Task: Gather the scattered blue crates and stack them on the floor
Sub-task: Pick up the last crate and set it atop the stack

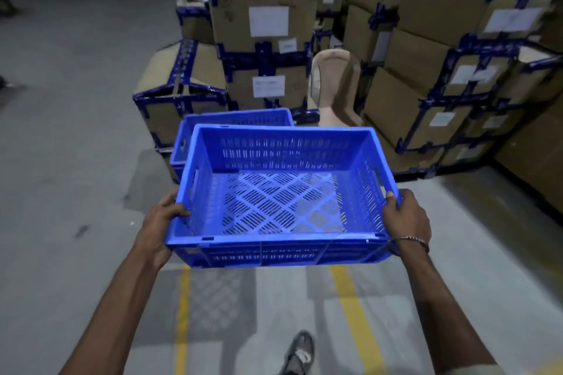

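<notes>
- Above the grey floor (61,137), in the middle of the view, a blue crate (281,192) is held in the air, open side up and empty, its slotted walls and lattice bottom plainly showing.
- The left hand (158,222) grips the crate's left short wall near its near corner, thumb hooked over the rim and fingers wrapped under the outside.
- The right hand (406,216) clasps the crate's right short wall, a fingertip showing over the rim just beside the handle slot; a thin metal bangle (409,242) sits on that wrist.
- Just beyond the held crate, and partly hidden by its far wall, a second blue crate (213,125) stands lower down, offset toward the left; whether the two touch cannot be told.
- Behind that second crate rise stacked cardboard boxes (262,24) bound with blue tape and bearing white labels; more such boxes fill the space to the right of the held crate.
- A pale plastic chair (335,88) stands among the boxes, beyond the held crate's far right corner.
- Below the held crate, two yellow lines (353,307) run along the floor toward the camera, and one shoe (300,355) shows between them at the bottom edge.
</notes>
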The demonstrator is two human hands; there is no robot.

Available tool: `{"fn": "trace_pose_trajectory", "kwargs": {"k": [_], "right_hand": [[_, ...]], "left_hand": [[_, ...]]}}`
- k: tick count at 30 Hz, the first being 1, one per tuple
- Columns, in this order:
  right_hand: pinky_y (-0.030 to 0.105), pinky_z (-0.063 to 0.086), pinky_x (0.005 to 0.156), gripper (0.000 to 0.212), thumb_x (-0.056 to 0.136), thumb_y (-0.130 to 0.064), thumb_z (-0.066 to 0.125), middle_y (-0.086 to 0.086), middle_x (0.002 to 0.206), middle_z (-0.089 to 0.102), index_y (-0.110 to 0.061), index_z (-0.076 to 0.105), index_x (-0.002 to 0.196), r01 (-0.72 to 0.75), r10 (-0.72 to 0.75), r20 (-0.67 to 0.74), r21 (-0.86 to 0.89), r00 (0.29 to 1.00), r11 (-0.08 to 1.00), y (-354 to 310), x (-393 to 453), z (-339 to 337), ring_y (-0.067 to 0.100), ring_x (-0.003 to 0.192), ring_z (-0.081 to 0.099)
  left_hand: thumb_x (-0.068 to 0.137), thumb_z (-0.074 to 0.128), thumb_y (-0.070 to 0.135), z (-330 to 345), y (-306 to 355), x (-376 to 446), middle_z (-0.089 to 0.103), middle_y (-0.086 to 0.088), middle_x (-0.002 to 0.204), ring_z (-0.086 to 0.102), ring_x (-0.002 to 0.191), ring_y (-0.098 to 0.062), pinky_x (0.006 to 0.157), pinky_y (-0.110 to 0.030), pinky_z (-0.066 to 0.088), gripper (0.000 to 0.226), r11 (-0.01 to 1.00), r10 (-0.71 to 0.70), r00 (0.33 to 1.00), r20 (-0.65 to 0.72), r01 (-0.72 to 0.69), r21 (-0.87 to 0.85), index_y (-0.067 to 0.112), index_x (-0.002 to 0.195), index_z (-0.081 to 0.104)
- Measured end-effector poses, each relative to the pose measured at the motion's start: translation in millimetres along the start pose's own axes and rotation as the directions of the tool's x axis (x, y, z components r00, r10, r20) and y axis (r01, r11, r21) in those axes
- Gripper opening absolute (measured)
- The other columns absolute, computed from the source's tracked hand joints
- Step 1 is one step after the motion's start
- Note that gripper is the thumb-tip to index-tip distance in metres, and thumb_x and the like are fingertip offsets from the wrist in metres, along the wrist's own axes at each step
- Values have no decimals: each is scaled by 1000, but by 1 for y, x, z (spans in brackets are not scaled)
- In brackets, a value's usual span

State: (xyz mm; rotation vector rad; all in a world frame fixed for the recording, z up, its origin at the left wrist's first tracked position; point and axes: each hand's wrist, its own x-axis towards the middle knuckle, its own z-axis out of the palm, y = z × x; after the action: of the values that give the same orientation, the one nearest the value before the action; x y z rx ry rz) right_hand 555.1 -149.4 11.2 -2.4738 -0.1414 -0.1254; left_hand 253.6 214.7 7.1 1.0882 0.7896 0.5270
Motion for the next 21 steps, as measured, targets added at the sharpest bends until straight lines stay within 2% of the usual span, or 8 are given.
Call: {"fn": "trace_pose_trajectory", "kwargs": {"k": [2,5,7,10,13,16,18,21], "right_hand": [[43,46,76,35,100,-42,44,22,112,67,-16,57,119,26,-26,3,16,1000,1000,-33,38,13,44,102,62],[45,47,81,37,100,-43,44,22,117,66,-16,57,121,62,-64,22,63,998,996,-79,91,34,44,107,62],[45,47,80,36,99,-43,44,22,114,67,-14,58,116,110,-111,14,80,994,991,-108,123,47,44,106,62],[46,46,80,36,99,-40,46,25,113,67,-10,59,117,134,-136,14,81,991,988,-144,156,62,46,106,61],[46,46,82,37,100,-38,46,26,116,66,-9,59,118,136,-138,18,69,990,988,-173,183,78,47,108,60],[47,47,82,37,100,-39,46,26,116,65,-10,57,118,134,-135,25,40,991,990,-193,204,101,47,107,60],[47,47,80,36,99,-40,45,25,115,66,-11,56,118,128,-128,17,32,992,991,-205,214,115,47,105,60],[45,46,76,35,99,-40,45,25,112,66,-11,56,115,128,-128,14,1,992,992,-223,227,135,47,103,61]], "left_hand": [[68,58,0,8,25,30,73,-14,124,70,98,-34,74,-39,61,64,999,38,999,-20,-38,-16,14,129,71],[76,47,-8,21,64,66,73,-10,120,71,93,-27,74,-35,60,58,994,102,994,-38,-103,-23,10,127,69],[75,47,-8,26,84,90,73,-11,119,70,94,-30,76,-38,58,59,991,136,989,-56,-137,-7,12,126,70],[70,52,-2,24,102,123,71,-16,119,68,94,-34,72,-38,59,54,989,144,987,-77,-145,-8,14,118,70],[69,53,0,23,115,159,68,-25,132,66,100,-36,85,-49,54,59,990,142,987,-77,-142,3,11,125,69],[70,51,-1,21,122,194,67,-18,138,66,107,-37,96,-56,50,68,991,130,989,-73,-130,2,19,133,69],[71,51,-1,18,126,218,69,-16,134,67,107,-36,95,-55,53,70,992,124,989,-77,-125,-6,22,135,68],[74,50,-1,13,131,251,71,-11,124,68,101,-34,81,-47,58,64,995,95,993,-76,-98,-28,21,130,70]]}}
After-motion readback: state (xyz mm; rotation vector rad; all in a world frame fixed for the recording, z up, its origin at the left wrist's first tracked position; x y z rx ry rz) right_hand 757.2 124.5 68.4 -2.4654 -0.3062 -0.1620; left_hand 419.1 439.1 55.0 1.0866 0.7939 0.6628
